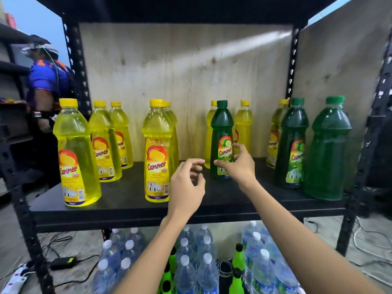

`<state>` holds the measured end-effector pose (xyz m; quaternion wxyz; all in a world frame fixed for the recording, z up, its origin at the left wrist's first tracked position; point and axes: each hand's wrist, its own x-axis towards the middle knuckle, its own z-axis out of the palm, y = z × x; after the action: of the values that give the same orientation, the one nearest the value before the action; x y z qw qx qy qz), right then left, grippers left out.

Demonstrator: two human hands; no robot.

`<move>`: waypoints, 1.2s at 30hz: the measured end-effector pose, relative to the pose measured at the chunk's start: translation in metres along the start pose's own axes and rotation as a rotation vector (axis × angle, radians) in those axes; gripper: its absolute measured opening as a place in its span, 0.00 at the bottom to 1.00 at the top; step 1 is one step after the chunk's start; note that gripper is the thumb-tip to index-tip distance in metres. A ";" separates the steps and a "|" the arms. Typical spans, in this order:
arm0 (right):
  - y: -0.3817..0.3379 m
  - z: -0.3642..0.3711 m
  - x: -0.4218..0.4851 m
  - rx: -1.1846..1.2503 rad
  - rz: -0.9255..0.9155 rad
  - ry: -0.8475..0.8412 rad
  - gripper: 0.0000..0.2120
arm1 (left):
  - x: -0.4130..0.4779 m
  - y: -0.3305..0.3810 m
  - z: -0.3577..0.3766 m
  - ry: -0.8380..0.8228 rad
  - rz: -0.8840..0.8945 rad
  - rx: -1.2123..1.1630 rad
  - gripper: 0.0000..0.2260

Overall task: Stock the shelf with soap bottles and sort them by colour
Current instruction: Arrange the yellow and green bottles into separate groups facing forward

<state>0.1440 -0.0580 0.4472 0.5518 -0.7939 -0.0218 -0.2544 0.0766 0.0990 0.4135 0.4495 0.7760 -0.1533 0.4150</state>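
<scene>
The green bottle (pixel 222 128) stands upright on the shelf (pixel 127 201), long axis vertical. The right hand (pixel 237 166) pinches its lower label; the left hand (pixel 186 187), loosely curled and empty, hovers just left.

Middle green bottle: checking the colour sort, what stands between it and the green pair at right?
Head view: one yellow bottle beside the middle green bottle, another yellow bottle behind the pair; shelf in front is bare.
</scene>
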 end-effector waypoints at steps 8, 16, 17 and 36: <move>0.010 0.027 0.031 -0.033 -0.054 0.055 0.48 | 0.029 -0.016 0.059 -0.026 -0.316 0.070 0.21; 0.030 0.015 0.042 -0.139 -0.093 0.149 0.45 | 0.040 -0.030 0.069 -0.170 -0.448 0.109 0.27; 0.031 0.011 0.042 -0.161 -0.085 0.162 0.45 | 0.040 -0.031 0.069 -0.169 -0.444 0.111 0.26; 0.031 -0.017 0.039 -0.402 0.030 0.316 0.45 | 0.037 -0.033 0.066 -0.178 -0.455 0.070 0.24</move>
<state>0.1809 -0.0944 0.4413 0.3831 -0.8383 0.1273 -0.3665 0.1528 0.0675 0.4070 0.4890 0.8391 0.0009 0.2384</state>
